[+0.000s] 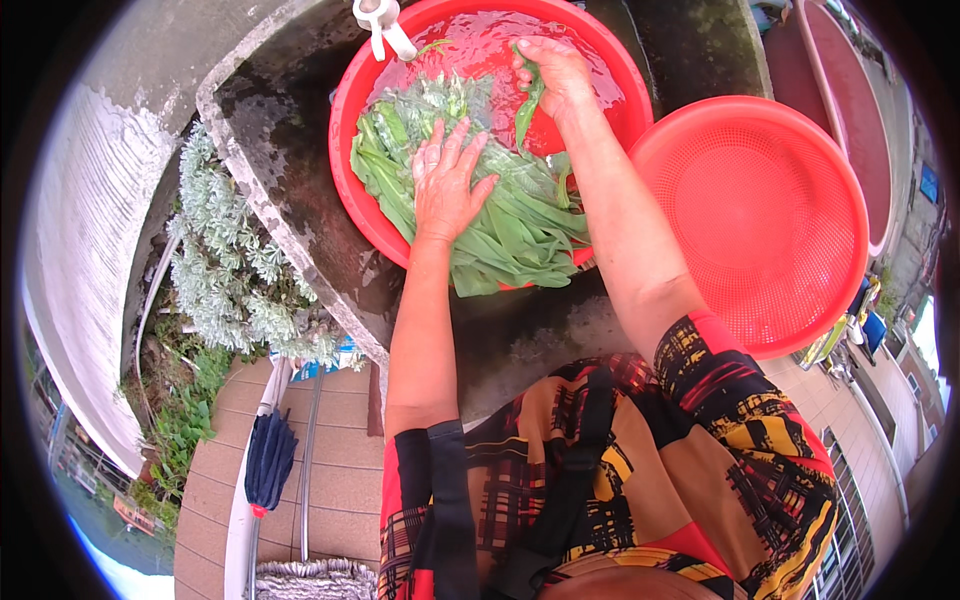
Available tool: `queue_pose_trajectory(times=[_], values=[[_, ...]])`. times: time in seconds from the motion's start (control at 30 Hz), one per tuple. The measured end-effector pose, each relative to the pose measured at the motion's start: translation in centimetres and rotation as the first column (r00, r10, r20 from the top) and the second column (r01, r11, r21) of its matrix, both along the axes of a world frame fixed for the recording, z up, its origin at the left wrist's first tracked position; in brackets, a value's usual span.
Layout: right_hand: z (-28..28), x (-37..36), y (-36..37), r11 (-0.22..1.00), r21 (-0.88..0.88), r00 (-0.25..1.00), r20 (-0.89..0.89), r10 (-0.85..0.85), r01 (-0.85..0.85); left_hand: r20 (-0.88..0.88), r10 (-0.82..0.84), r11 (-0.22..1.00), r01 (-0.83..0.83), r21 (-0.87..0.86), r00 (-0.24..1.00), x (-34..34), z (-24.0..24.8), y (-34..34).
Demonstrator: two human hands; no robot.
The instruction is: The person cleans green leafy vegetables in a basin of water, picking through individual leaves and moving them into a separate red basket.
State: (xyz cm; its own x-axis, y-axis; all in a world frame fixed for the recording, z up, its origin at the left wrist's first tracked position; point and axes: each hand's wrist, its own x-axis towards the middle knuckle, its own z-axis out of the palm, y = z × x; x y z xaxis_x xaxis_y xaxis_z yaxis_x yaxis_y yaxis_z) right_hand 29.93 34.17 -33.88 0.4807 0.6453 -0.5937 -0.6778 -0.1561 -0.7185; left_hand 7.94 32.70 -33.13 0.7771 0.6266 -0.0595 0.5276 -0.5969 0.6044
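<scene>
- directions are read from the middle of the red basin (345, 105), which sits in a concrete trough (275, 220).
- the heap of green leaves (520, 230) fills the basin from about 9 round to 5 o'clock; water (480, 40) shows toward 12.
- the left hand (448, 190), toward 8 o'clock, lies palm down on the heap with its fingers spread.
- the right hand (552, 80), toward 1 o'clock, has its fingers curled, pinching a loose green leaf (528, 115) over the water.
- at 6 o'clock leaves hang over the rim; a firm push from the left hand toward there could slide more of them out into the trough.
- pressing too hard could bruise or split the soft blades.
- a wet, light pinch might let the loose leaf slip back in.
- the white tap (400, 40) juts in near 11 o'clock, so a careless lift of the left hand might knock it.
- the red colander (750, 225) stands near 4 o'clock, close beside the right forearm; an elbow swung outward could tip it.
</scene>
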Motion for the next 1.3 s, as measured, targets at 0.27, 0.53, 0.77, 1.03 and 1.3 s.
queue_pose_trajectory(times=[0.27, 0.53, 0.77, 1.03, 1.3], values=[[0.7, -1.2, -1.0, 0.983, -0.157, 0.996, -0.010, 0.091, -0.092, -0.014, 0.004, 1.000, -0.004, 0.015, 1.000, 0.0, 0.1, 0.0], [-1.8, -1.4, -1.7, 0.936, -0.316, 0.952, 0.302, -0.058, 0.157, -0.001, 0.023, 0.999, -0.022, 0.029, 1.000, 0.1, 0.2, 0.0], [-3.0, -4.8, -2.1, 0.975, -0.216, 0.937, 0.326, 0.123, -0.053, 0.031, 0.026, 0.999, -0.027, 0.024, 0.999, 0.3, 0.1, 0.0], [-2.3, -3.5, -1.8, 0.998, 0.021, 0.997, 0.046, -0.059, 0.058, 0.131, 0.095, 0.994, -0.100, 0.033, 0.987, 0.2, 0.3, -0.1], [-1.4, -3.1, -2.1, 0.994, 0.032, 0.991, -0.081, 0.104, -0.102, 0.171, 0.119, 0.993, -0.120, -0.004, 0.978, 0.3, 0.3, 0.0]])
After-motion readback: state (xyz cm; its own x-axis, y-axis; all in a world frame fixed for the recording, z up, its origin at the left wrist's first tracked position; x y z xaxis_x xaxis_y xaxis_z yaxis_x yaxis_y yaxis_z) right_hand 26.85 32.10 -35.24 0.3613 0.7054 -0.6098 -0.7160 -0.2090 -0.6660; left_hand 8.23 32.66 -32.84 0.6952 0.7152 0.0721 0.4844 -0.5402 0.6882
